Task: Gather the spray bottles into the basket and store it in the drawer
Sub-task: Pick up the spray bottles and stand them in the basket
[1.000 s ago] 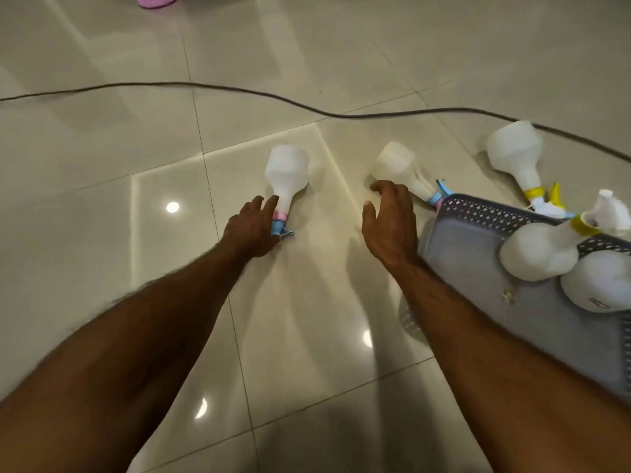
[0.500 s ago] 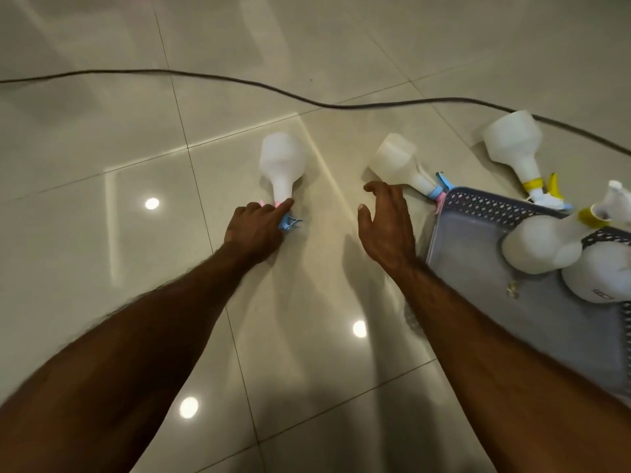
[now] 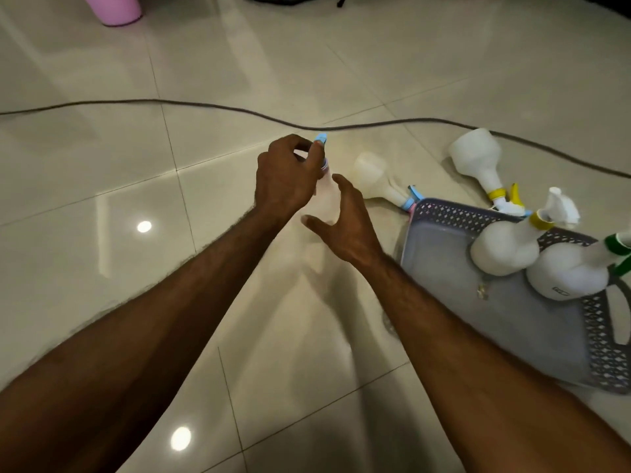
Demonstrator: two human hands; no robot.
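My left hand (image 3: 286, 179) grips the blue-and-pink spray head of a white spray bottle (image 3: 326, 198) and holds it off the floor; the bottle body is blurred and mostly hidden between my hands. My right hand (image 3: 345, 221) is spread open just beside the bottle body; whether it touches is unclear. A grey perforated basket (image 3: 512, 315) lies at the right with two white bottles in it, one yellow-collared (image 3: 505, 249), one green-collared (image 3: 566, 274). Two more bottles lie on the floor past the basket: a blue-headed one (image 3: 374, 180) and a yellow-collared one (image 3: 478, 158).
A dark cable (image 3: 239, 110) runs across the glossy beige tile floor beyond the bottles. A pink container (image 3: 114, 8) stands at the far top left, and a dark object sits at the top edge.
My left hand closed on the bottle's spray head and lifted the bottle off the floor toward the right. My right hand opened wider and came in beside the bottle.
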